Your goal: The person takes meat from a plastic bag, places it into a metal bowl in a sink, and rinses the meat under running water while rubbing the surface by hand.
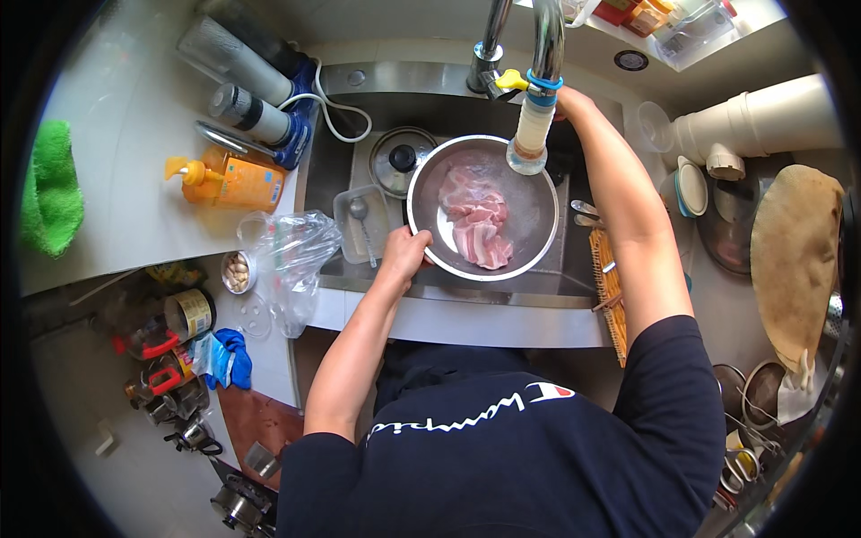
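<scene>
My left hand (405,253) grips the near left rim of a round stainless steel bowl (531,228) held over the sink. Pink slices of raw meat (477,218) lie inside, with a white patch beside them. At the faucet, my right hand (573,106) is raised behind the spout; its fingers are mostly hidden, so what they touch cannot be told. The chrome faucet (548,40) carries a filter nozzle (529,138) that overhangs the bowl's far right side, and a small yellow lever (511,80) sticks out beside it.
In the sink (350,151) are a glass pot lid (402,158) and a plastic container (356,232) holding a spoon. On the left counter stand an orange pump bottle (235,181), a water purifier (269,114), a clear plastic bag (296,262) and a bowl of garlic (238,272).
</scene>
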